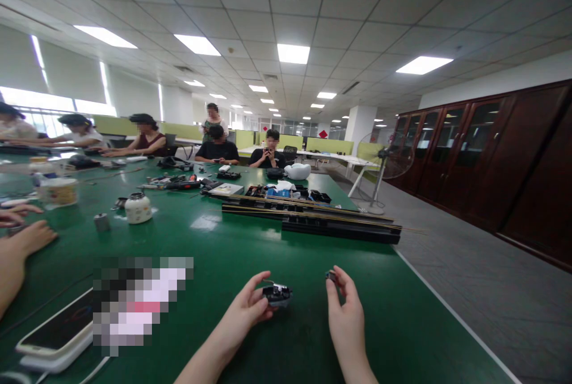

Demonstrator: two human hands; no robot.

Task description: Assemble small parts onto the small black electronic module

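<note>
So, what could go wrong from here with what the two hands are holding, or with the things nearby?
The right hand has only a fingertip pinch on a tiny part, so it might slip and be hard to find. The left hand holds a small dark device above the table, so a loose grip could let it drop. Farther off, thin rods jut past the table's edge and might get knocked by someone passing.

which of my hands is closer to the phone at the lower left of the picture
Left. Your left hand, holding a small black part, is right of the phone; your right hand, pinching a tiny piece, is farther right.
</note>
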